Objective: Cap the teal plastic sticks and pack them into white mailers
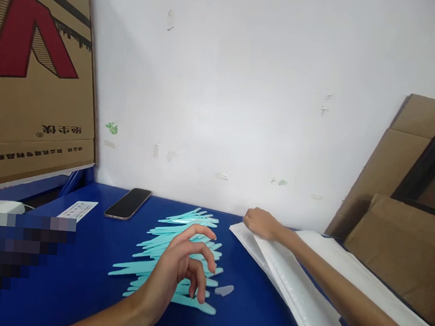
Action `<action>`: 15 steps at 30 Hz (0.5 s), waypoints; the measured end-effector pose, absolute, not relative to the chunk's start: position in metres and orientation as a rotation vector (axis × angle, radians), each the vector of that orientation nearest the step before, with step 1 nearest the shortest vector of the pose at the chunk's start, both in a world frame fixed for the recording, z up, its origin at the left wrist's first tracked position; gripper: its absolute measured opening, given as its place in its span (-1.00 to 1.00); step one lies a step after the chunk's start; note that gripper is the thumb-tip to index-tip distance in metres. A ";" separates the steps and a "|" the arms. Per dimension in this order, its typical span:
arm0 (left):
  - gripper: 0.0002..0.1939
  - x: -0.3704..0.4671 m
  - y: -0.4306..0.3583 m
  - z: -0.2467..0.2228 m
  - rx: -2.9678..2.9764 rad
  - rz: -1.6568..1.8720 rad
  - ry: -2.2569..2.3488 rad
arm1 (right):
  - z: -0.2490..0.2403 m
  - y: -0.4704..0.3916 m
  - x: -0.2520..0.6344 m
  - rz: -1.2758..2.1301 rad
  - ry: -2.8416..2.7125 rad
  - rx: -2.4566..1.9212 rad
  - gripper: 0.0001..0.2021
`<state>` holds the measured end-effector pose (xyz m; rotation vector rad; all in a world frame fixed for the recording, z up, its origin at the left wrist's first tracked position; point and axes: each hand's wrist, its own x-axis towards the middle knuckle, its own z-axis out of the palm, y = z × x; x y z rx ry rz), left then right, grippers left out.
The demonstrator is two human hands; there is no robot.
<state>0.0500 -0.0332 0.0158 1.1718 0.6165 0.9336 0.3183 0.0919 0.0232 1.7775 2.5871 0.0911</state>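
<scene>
My left hand [184,271] hovers over a spread of turquoise flat tools [134,267], its fingers apart and curved, with nothing between them. The tools lie side by side in a rough column on the blue table. Beside them, right of my left fingertips, is a small translucent piece [224,290]. My right hand [261,222] is closed on the far end of a white plastic bag [294,289], near the wall. The bag lies slanted across the table under my right forearm.
A black phone [128,203] and a white printed card [78,210] lie at the back left of the blue table [92,273]. A large cardboard box [38,93] stands left. More white plastic [348,266] and brown cardboard [395,247] are at the right, before the white wall.
</scene>
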 end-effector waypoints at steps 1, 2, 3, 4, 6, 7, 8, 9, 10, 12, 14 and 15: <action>-0.81 0.050 -0.033 0.016 1.164 0.935 0.616 | 0.015 0.091 0.313 0.116 2.571 1.773 -0.69; -0.81 0.050 -0.032 0.015 1.160 0.933 0.611 | 0.008 0.090 0.308 0.138 2.577 1.747 -0.69; -0.81 0.050 -0.032 0.015 1.159 0.933 0.604 | 0.003 0.088 0.305 0.157 2.596 1.711 -0.70; -0.80 0.050 -0.032 0.015 1.159 0.933 0.597 | -0.001 0.085 0.303 0.180 2.623 1.667 -0.70; -0.78 0.050 -0.032 0.015 1.158 0.933 0.585 | -0.003 0.079 0.302 0.223 2.690 1.582 -0.71; -0.77 0.049 -0.032 0.015 1.155 0.932 0.580 | -0.002 0.077 0.303 0.242 2.724 1.550 -0.72; -0.76 0.049 -0.032 0.015 1.148 0.932 0.581 | -0.001 0.075 0.304 0.258 2.757 1.526 -0.75; -0.76 0.049 -0.033 0.015 1.143 0.929 0.582 | 0.000 0.074 0.306 0.268 2.787 1.510 -0.77; -0.76 0.049 -0.033 0.016 1.136 0.926 0.585 | 0.001 0.073 0.307 0.272 2.813 1.501 -0.77; -0.76 0.048 -0.033 0.015 1.128 0.921 0.594 | 0.003 0.071 0.309 0.269 2.848 1.505 -0.70; -0.75 0.048 -0.033 0.014 1.126 0.911 0.595 | 0.003 0.071 0.311 0.256 2.859 1.547 -0.67; -0.75 0.049 -0.033 0.014 1.127 0.906 0.594 | 0.003 0.070 0.312 0.248 2.855 1.582 -0.68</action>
